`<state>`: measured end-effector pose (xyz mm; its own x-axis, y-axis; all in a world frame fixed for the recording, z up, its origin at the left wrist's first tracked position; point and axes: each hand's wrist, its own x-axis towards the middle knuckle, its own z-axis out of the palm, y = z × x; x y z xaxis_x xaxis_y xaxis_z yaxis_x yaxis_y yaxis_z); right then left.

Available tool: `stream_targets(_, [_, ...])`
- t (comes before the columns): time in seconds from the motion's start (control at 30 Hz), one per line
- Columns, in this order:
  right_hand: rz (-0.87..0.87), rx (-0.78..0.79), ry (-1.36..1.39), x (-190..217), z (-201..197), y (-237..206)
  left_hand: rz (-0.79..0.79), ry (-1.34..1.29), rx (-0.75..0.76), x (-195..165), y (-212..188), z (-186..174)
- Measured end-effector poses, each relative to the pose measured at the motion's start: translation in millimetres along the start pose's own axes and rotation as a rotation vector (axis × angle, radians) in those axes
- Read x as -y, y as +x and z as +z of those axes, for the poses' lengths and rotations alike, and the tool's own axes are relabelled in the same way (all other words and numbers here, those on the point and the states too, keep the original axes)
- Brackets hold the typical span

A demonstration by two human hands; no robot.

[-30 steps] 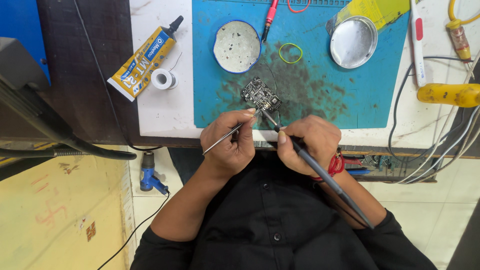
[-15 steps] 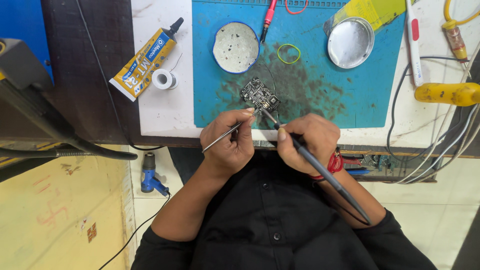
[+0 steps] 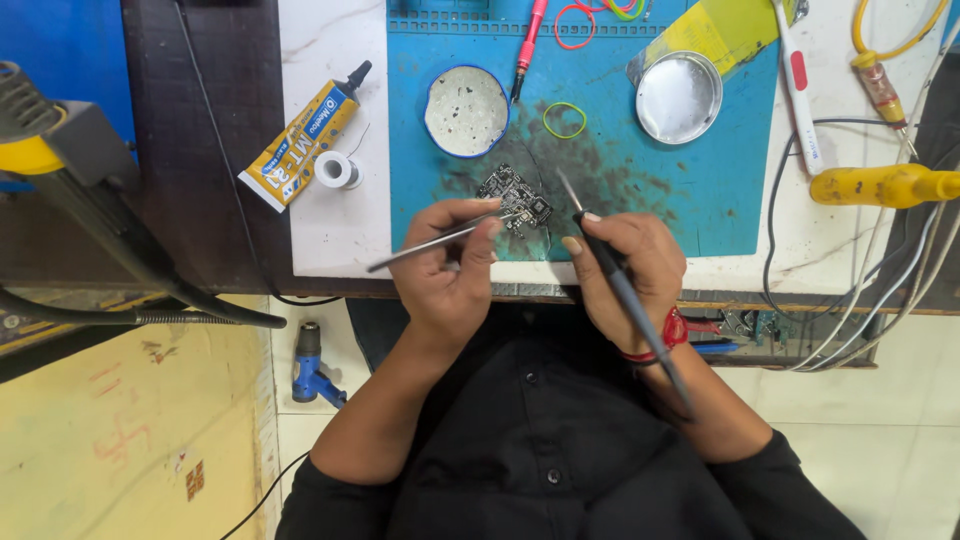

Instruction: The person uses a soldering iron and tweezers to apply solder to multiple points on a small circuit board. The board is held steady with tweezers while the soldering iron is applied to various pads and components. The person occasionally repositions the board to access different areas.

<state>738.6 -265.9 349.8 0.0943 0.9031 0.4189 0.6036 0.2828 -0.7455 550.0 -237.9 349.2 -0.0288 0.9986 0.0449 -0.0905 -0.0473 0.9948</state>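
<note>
Since the earlier frame the soldering iron (image 3: 620, 290), gripped in the right hand (image 3: 625, 265), has been lifted off the circuit board (image 3: 515, 198), now at eleven o'clock from its tip, while tweezers (image 3: 440, 240) pinched in the left hand (image 3: 450, 270) touch the board.

Tweezers' tips (image 3: 520, 213) too small

White marble worktop (image 3: 330, 230) across upper centre of frame, dark wooden bench surface (image 3: 200, 120) at upper left, blue wall panel (image 3: 60, 40) in the top-left corner, pale tiled floor (image 3: 880, 420) at lower right, yellow painted surface (image 3: 120, 430) at lower left, even bright lighting.
</note>
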Motion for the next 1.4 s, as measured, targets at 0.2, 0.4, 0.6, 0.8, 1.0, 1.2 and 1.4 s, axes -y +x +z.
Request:
stream_targets(0.2, [0.048, 0.053, 0.025, -3.5, -3.4, -0.7, 0.133, 0.404, 0.012, 2.0, 8.3, 4.7])
stream_targets(0.4, [-0.036, 0.096, 0.042, -6.5, -1.0, 6.4, 0.288, 0.497, 0.08, 3.1, 13.2, 3.4])
stream_targets(0.6, [-0.029, 0.11, 0.06, -8.2, -1.8, 9.8, 0.276, 0.474, 0.1, 5.6, 13.2, 3.4])
stream_targets(0.8, [-0.097, 0.221, -0.104, -0.7, 5.4, 18.6, 0.152, 0.438, 0.067, 6.6, 9.5, 0.7])
stream_targets(1.0, [-0.197, 0.232, -0.149, 11.7, 8.2, 26.3, 0.262, 0.444, 0.035, 4.5, 8.5, 0.9])
stream_targets(1.2, [-0.239, 0.265, -0.165, 13.3, 8.2, 21.5, -0.009, 0.112, 0.013, 8.5, 9.8, -1.3])
stream_targets(1.4, [-0.203, 0.239, -0.113, 10.1, 6.8, 17.7, -0.043, -0.022, -0.063, 3.3, 24.7, -15.7])
